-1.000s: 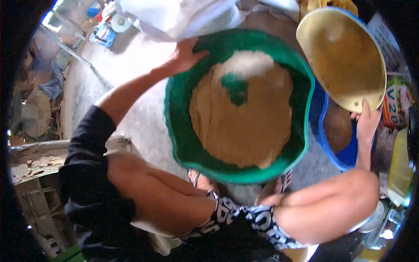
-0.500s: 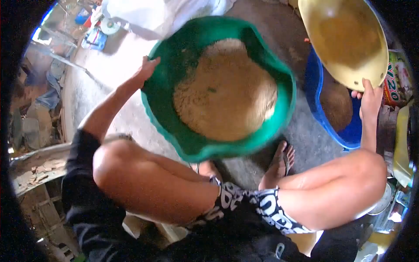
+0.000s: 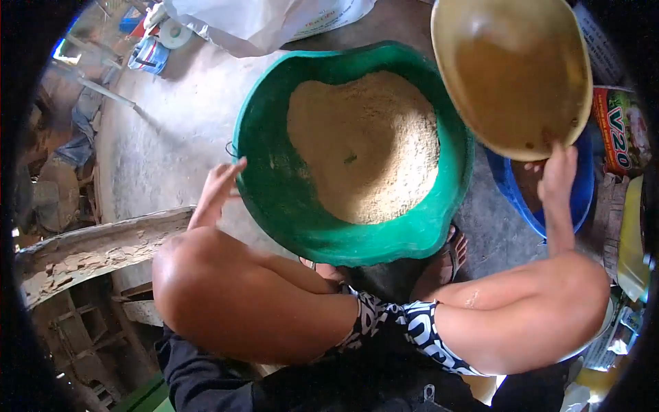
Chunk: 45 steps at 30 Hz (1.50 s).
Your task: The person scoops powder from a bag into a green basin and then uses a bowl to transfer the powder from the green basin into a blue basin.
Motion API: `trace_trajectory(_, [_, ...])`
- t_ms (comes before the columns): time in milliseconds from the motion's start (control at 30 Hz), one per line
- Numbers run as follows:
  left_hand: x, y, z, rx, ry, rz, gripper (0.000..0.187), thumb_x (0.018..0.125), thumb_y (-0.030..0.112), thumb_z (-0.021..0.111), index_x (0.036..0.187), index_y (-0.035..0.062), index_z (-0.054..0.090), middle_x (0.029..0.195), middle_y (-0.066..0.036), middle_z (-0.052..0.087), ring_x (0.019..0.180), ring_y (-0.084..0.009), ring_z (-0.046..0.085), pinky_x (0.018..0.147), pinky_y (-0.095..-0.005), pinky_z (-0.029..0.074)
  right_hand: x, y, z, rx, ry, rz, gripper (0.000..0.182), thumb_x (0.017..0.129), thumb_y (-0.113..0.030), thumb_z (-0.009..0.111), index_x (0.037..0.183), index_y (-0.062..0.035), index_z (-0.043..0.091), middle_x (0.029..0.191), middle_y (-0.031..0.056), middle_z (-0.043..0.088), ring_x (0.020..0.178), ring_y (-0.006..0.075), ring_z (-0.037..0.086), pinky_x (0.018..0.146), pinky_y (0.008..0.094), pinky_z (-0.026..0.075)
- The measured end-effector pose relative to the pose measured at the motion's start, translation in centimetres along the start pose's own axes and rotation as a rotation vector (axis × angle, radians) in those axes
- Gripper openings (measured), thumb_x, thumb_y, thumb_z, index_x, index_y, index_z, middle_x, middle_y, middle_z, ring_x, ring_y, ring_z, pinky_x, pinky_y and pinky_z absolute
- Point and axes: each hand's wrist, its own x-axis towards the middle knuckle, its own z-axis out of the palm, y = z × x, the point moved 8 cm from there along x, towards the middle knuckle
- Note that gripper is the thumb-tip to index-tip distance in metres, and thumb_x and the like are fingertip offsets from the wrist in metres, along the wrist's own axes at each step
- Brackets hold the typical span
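Observation:
A large green tub rests on the floor before my feet, with a heap of pale brown powder inside. My left hand is beside the tub's left rim, fingers apart and fingertips right at the rim. With my right hand I grip the near edge of an oval yellow basin, tilted so its hollow side shows. The basin hangs above the tub's right side and partly covers a blue tub that holds darker brown material.
A white sack lies beyond the green tub. Printed bags, one a V20 bag, stand at the right. A bark-edged wooden plank is at my left, and a small blue container sits at the far left.
The green tub has turned and settled slightly rightward and nearer. My left hand has let go of its rim and come down. The yellow basin in my right hand has moved left.

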Motion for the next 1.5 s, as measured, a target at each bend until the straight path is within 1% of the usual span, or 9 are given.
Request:
trace_trajectory(33, [1.2, 1.3, -0.1, -0.007, 0.006, 0.006, 0.054, 0.079, 0.043, 0.07, 0.112, 0.002, 0.058, 0.098, -0.007, 0.063, 0.085, -0.0198, 0.061, 0.075, -0.0379, 0.05, 0.6, 3.9, 0.1, 0.361, 0.009, 0.065, 0.025, 0.086, -0.013, 0.058, 0.104, 0.0043, 0.057, 0.083, 0.0144, 0.064, 0.064, 0.0225, 0.062, 0.053, 0.0302, 0.05])
trace_trajectory(100, [3.7, 1.3, 0.9, -0.075, 0.015, 0.064, 0.048, 0.08, 0.038, 0.069, 0.111, 0.002, 0.059, 0.098, -0.007, 0.064, 0.084, -0.0185, 0.061, 0.076, -0.0362, 0.05, -1.8, 5.4, 1.3, -0.774, -0.132, -1.009, 0.035, 0.086, -0.013, 0.058, 0.117, 0.0039, 0.054, 0.109, 0.0153, 0.06, 0.097, 0.0248, 0.056, 0.085, 0.0402, 0.046])
trace_trajectory(200, [4.5, 1.2, 2.8, -0.234, 0.102, 0.19, 0.033, 0.081, 0.023, 0.069, 0.106, 0.0024, 0.061, 0.094, -0.005, 0.066, 0.081, -0.0158, 0.062, 0.075, -0.0321, 0.05, 1.3, 10.9, 5.1, 0.086, -0.213, 0.136, 0.037, 0.09, -0.018, 0.051, 0.121, 0.002, 0.053, 0.118, 0.0117, 0.058, 0.103, 0.0208, 0.053, 0.093, 0.0367, 0.041])
trace_trajectory(633, [3.8, 1.4, 2.0, -0.257, 0.216, 0.387, 0.03, 0.074, 0.004, 0.061, 0.103, 0.0027, 0.059, 0.085, -0.006, 0.063, 0.077, -0.0154, 0.06, 0.073, -0.0299, 0.048, 1.3, 10.5, 9.0, 0.362, -0.284, 0.382, 0.043, 0.092, -0.024, 0.048, 0.128, -0.0012, 0.049, 0.121, 0.0095, 0.057, 0.108, 0.0225, 0.056, 0.093, 0.0364, 0.045])
trace_trajectory(867, [3.4, 6.7, 1.0, -0.224, 0.348, 0.613, 0.042, 0.074, 0.011, 0.06, 0.113, -0.0025, 0.056, 0.085, -0.007, 0.064, 0.072, -0.0177, 0.058, 0.068, -0.0293, 0.049, 2.2, -1.2, 7.9, -0.095, -0.304, -0.3, 0.051, 0.093, -0.031, 0.052, 0.131, 0.0029, 0.044, 0.126, 0.012, 0.054, 0.113, 0.0228, 0.054, 0.095, 0.0351, 0.044])
trace_trajectory(1033, [0.6, 5.5, 3.0, -0.499, 0.444, 0.768, 0.037, 0.079, 0.018, 0.058, 0.11, -0.0022, 0.057, 0.101, -0.013, 0.061, 0.09, -0.0221, 0.056, 0.084, -0.0348, 0.044, 1.2, -2.8, 9.6, 0.662, -0.385, 0.147, 0.046, 0.095, -0.018, 0.048, 0.135, 0.0034, 0.04, 0.133, 0.0171, 0.048, 0.118, 0.0229, 0.049, 0.101, 0.0361, 0.038])
trace_trajectory(1133, [1.5, 7.5, 3.1, -0.341, 0.363, 0.66, 0.036, 0.077, 0.019, 0.061, 0.106, -0.0016, 0.058, 0.097, -0.012, 0.062, 0.084, -0.0187, 0.055, 0.076, -0.031, 0.045, -1.8, -8.3, 9.2, -0.731, -0.24, -0.807, 0.048, 0.093, -0.03, 0.051, 0.132, -0.0024, 0.047, 0.126, 0.0112, 0.055, 0.111, 0.0263, 0.054, 0.098, 0.0392, 0.039])
trace_trajectory(1200, [-1.1, 6.6, 3.7, -0.552, 0.442, 0.671, 0.036, 0.077, 0.015, 0.061, 0.108, -0.0025, 0.057, 0.098, -0.01, 0.062, 0.086, -0.0166, 0.056, 0.077, -0.0301, 0.045, 3.5, -2.3, 8.1, 0.239, -0.225, 0.046, 0.05, 0.092, -0.033, 0.054, 0.132, -0.0031, 0.047, 0.129, 0.0107, 0.053, 0.116, 0.024, 0.05, 0.1, 0.0387, 0.037])
trace_trajectory(1500, [2.2, 5.8, 4.1, -0.396, 0.323, 0.504, 0.036, 0.075, 0.002, 0.06, 0.111, 0.0022, 0.057, 0.099, -0.007, 0.064, 0.089, -0.0165, 0.058, 0.084, -0.0308, 0.046, 4.3, 2.8, 10.6, 0.072, -0.352, 0.161, 0.042, 0.093, -0.023, 0.047, 0.131, -0.0049, 0.047, 0.127, 0.0085, 0.053, 0.116, 0.0217, 0.05, 0.1, 0.037, 0.039])
